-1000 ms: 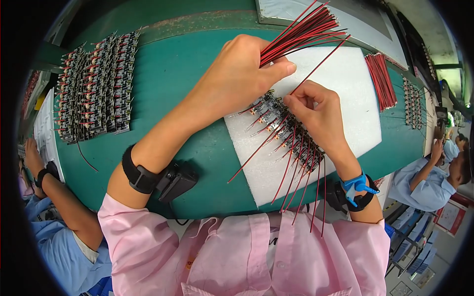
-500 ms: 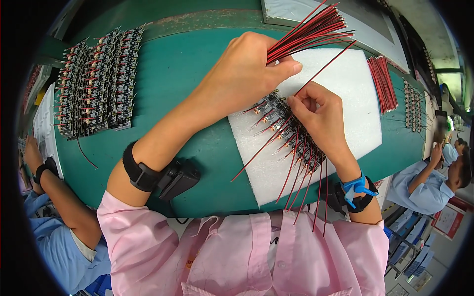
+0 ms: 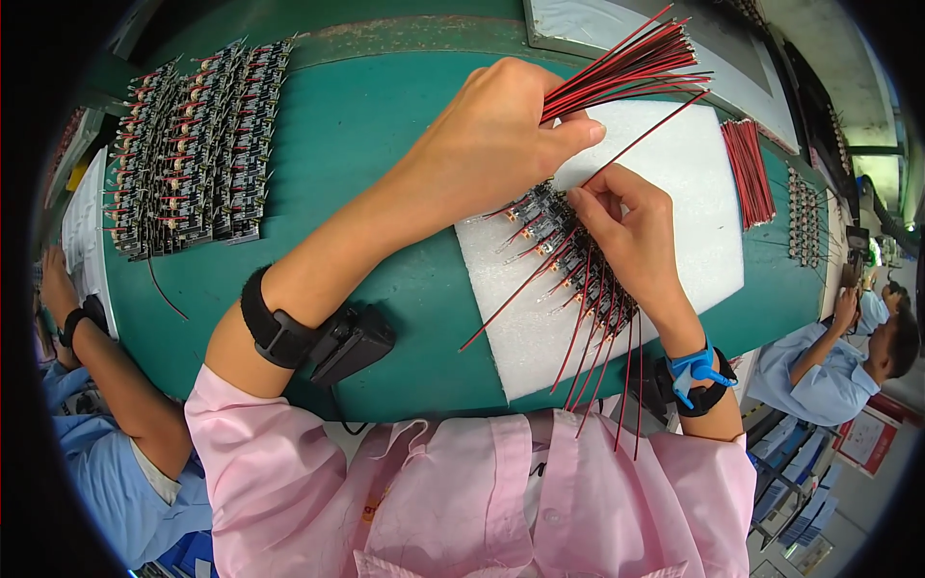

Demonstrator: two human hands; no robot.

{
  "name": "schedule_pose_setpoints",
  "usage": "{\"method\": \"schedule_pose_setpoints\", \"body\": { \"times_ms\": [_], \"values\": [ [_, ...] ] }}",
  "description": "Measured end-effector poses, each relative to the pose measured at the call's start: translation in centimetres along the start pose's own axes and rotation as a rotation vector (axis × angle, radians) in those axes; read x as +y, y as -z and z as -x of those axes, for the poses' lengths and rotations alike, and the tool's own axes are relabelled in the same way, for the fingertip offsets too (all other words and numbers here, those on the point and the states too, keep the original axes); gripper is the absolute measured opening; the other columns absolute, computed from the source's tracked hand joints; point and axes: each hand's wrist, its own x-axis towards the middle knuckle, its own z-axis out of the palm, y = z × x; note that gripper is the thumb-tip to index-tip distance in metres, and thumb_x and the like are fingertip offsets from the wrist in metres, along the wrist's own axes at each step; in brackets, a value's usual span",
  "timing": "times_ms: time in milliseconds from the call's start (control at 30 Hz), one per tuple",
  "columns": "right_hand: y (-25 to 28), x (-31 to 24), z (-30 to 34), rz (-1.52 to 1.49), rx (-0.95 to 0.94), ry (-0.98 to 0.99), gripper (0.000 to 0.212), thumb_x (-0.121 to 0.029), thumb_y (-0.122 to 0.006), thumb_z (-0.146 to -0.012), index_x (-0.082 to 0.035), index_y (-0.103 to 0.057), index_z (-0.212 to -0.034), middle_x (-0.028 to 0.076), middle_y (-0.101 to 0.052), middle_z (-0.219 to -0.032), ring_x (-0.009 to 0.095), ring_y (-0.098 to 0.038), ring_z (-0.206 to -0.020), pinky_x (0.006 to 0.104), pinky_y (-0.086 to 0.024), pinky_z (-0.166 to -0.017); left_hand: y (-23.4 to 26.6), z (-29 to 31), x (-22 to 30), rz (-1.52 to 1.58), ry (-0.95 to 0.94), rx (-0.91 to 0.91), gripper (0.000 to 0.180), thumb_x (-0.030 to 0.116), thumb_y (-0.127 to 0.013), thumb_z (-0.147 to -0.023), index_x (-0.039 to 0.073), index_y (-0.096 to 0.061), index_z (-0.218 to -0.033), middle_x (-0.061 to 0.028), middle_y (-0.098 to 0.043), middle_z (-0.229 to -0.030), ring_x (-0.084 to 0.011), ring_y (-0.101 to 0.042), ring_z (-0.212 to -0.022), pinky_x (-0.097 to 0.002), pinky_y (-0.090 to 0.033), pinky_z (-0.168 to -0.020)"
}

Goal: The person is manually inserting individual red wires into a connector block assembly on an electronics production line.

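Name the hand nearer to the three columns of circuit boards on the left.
Left. The left hand is to the right of the circuit boards, gripping red and black wires; the right hand is farther right, over the white foam sheet.

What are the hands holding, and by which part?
Left hand: wire bundle, by its lower part. Right hand: one wire, at its lower visible end.

A rack (image 3: 802, 482) stands right of a broad green worktable (image 3: 337, 144).

Pink btn shirt (image 3: 472, 501), blk arm straps (image 3: 256, 313), blue R wristband (image 3: 692, 370)
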Motion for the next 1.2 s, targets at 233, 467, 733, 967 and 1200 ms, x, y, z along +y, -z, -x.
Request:
{"method": "schedule_pose_setpoints", "body": {
  "times_ms": [233, 467, 733, 967, 1200],
  "values": [
    [-0.2, 0.0, 0.1, -0.001, 0.018, -0.009, 0.012, -0.005, -0.058, -0.068, 0.003, -0.051, -0.062, 0.01, -0.049, -0.054, 0.017, -0.044, -0.045, 0.0282, -0.034, -0.045, 0.0, 0.1, 0.0, -0.001, -0.01, 0.003, 0.03, 0.021, -0.054, -0.072, -0.007, -0.048, -0.061, -0.0095, -0.04, -0.044, -0.015, -0.037, -0.041, -0.0325, -0.033, -0.041],
    [-0.1, 0.0, 0.3, 0.031, 0.027, 0.061, 0.01, -0.004, -0.058, -0.067, 0.002, -0.051, -0.063, 0.011, -0.05, -0.057, 0.02, -0.046, -0.045, 0.0288, -0.035, -0.044, 0.0, 0.2, 0.1, 0.006, 0.008, -0.007, 0.03, 0.021, -0.054, -0.072, -0.007, -0.049, -0.061, -0.0098, -0.04, -0.044, -0.015, -0.037, -0.041, -0.033, -0.033, -0.041],
    [-0.1, 0.4, 0.7, 0.143, 0.028, 0.263, 0.004, 0.0, -0.058, -0.069, 0.003, -0.056, -0.071, 0.006, -0.051, -0.06, 0.012, -0.044, -0.05, 0.0229, -0.035, -0.046, 0.0, 0.0, 0.0, 0.028, -0.03, 0.015, 0.029, 0.02, -0.054, -0.073, -0.006, -0.049, -0.062, -0.0087, -0.04, -0.045, -0.0142, -0.037, -0.042, -0.033, -0.032, -0.041],
    [0.5, -0.2, 0.7, 0.251, -0.028, 0.358, 0.009, 0.001, -0.059, -0.066, 0.001, -0.059, -0.075, 0.008, -0.053, -0.063, 0.018, -0.046, -0.052, 0.0261, -0.037, -0.048, 0.5, -0.2, -0.1, 0.325, 0.099, 0.027, 0.026, 0.026, -0.052, -0.079, 0.001, -0.053, -0.072, 0.0031, -0.035, -0.047, -0.0048, -0.029, -0.04, -0.0224, -0.026, -0.038],
    [1.8, -1.4, 1.2, 0.346, -0.038, 0.423, 0.014, 0.001, -0.057, -0.066, 0.0, -0.059, -0.08, 0.008, -0.051, -0.06, 0.019, -0.044, -0.051, 0.0265, -0.037, -0.05, 0.3, -0.6, -0.2, 0.655, 0.212, -0.018, 0.028, 0.029, -0.047, -0.084, 0.002, -0.051, -0.078, 0.006, -0.029, -0.048, -0.0031, -0.025, -0.039, -0.0198, -0.026, -0.038]
  ]
}}
